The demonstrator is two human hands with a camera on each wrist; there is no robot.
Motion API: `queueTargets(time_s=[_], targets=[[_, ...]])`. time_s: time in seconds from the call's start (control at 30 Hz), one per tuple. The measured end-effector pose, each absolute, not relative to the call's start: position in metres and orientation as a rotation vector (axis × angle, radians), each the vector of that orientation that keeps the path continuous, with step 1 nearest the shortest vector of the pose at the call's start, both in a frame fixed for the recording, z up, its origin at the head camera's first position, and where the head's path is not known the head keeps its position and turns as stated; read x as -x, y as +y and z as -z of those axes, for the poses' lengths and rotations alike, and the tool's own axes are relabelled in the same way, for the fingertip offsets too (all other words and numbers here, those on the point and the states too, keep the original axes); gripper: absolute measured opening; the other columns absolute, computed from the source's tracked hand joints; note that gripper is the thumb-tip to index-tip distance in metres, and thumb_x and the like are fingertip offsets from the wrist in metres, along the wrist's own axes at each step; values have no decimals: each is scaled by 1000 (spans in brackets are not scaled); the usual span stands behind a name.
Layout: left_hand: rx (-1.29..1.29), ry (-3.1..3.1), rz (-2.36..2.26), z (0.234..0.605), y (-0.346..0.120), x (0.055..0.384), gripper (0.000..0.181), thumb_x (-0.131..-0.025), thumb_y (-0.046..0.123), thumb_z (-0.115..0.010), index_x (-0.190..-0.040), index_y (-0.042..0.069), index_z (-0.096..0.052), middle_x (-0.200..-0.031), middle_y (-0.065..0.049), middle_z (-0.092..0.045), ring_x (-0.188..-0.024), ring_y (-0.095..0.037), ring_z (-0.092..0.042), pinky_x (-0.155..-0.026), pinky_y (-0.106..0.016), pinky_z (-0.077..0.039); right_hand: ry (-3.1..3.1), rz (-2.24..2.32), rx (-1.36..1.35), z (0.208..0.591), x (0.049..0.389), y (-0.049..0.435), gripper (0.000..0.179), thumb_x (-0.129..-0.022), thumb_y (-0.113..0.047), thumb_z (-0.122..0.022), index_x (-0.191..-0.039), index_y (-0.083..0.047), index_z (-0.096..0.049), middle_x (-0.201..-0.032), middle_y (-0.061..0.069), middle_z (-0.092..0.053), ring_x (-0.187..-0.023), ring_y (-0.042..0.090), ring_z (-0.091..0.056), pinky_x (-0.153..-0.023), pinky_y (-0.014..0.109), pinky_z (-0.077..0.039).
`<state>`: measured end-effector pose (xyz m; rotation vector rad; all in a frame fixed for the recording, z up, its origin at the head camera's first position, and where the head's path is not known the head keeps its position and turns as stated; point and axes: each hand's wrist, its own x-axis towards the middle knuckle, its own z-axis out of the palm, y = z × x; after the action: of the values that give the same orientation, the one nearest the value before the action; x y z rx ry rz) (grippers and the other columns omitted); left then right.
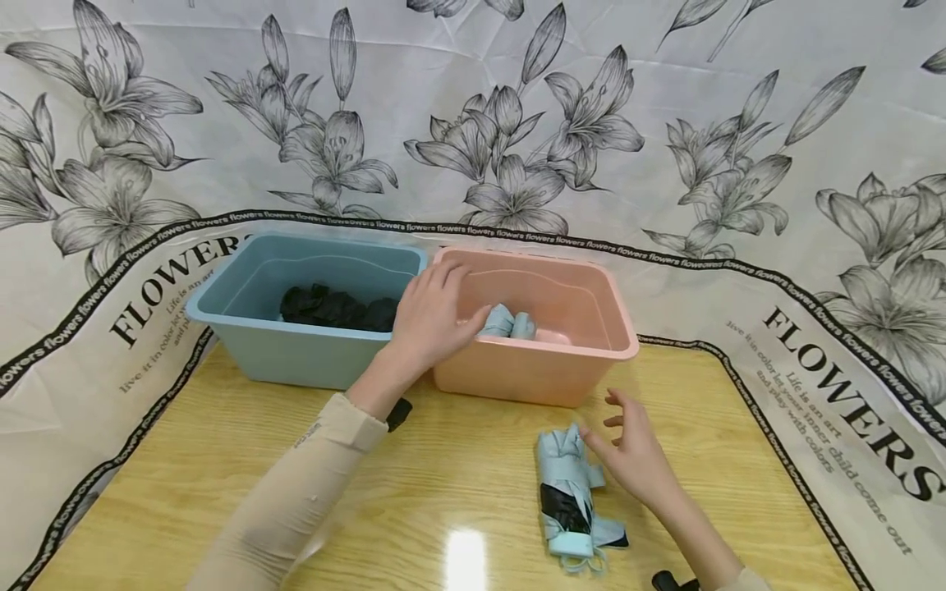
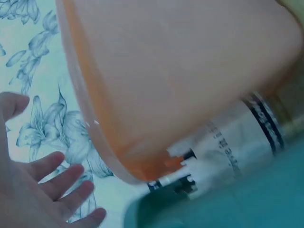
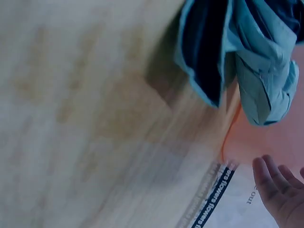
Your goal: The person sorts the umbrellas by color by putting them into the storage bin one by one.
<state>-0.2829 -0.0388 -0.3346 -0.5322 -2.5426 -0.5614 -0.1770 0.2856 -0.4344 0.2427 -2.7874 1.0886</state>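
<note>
A light-blue folded umbrella with a black patch lies on the table, its handle and cord loop toward me. Beside its far end is my right hand, thumb close to the cloth and fingers loosely bent, holding nothing. In the right wrist view, the umbrella appears above that hand. My left hand hovers where the two bins meet, fingers spread and nothing in them. The left wrist view shows its relaxed fingers apart from the bin rim. Light-blue bundles sit inside the pink bin.
Left of the pink bin stands a blue bin with black bundles inside. A small black object shows past the left sleeve; another black item lies at the front edge. Flower-printed cloth borders the wooden table.
</note>
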Motion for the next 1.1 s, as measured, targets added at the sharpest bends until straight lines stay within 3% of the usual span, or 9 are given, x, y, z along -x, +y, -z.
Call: queueTargets(time_s=[0.17,0.27,0.37,0.47,0.63,0.8,1.1], targets=[[514,-2712,507,347,-53,275,86,-99,66,-53,-164,13,-31,-170,-10,-25,-157,-34,-21,-126,-59,-16,-2928,-1131,-306,440,168,281,91,-96,-39,-77,-160,1,-26,-148,28,-41,-117,40,-57,-80,43,-56],[496,-2802,450,353,-58,274,96,-98,74,-46,-168,15,-16,-174,-10,-12,-160,-34,-10,-126,-60,-10,-2999,-1103,-324,443,164,278,96,-92,-42,-80,-160,-1,-27,-148,27,-42,-112,34,-58,-79,39,-54],[472,-2873,357,359,-61,274,104,-96,80,-41,-169,16,-4,-175,-11,-6,-160,-34,-5,-127,-60,-9,-3066,-1049,-338,445,162,275,102,-88,-47,-82,-160,-1,-28,-148,26,-42,-111,33,-60,-83,46,-55],[459,-2905,269,363,-61,274,109,-94,84,-38,-168,16,3,-175,-12,-3,-160,-34,-6,-126,-60,-10,-3111,-976,-351,447,160,272,105,-86,-53,-82,-161,-2,-30,-148,27,-42,-118,40,-60,-93,58,-54],[448,-2895,206,370,-60,274,111,-94,85,-37,-168,10,1,-174,-14,-6,-160,-32,-11,-126,-59,-16,-3124,-924,-363,451,160,267,101,-84,-56,-82,-159,-4,-38,-147,26,-43,-127,48,-55,-96,65,-51],[449,-2885,173,375,-58,273,111,-95,84,-34,-166,2,-10,-173,-16,-11,-160,-32,-14,-126,-56,-20,-3116,-982,-309,456,160,261,101,-78,-50,-90,-156,-6,-44,-143,25,-44,-120,43,-58,-93,60,-52],[432,-2862,140,375,-58,274,108,-96,82,-34,-165,0,-19,-172,-17,-19,-158,-32,-21,-124,-53,-26,-3059,-1119,-260,460,165,255,94,-69,-36,-98,-146,-7,-51,-132,25,-47,-105,32,-57,-88,50,-52]])
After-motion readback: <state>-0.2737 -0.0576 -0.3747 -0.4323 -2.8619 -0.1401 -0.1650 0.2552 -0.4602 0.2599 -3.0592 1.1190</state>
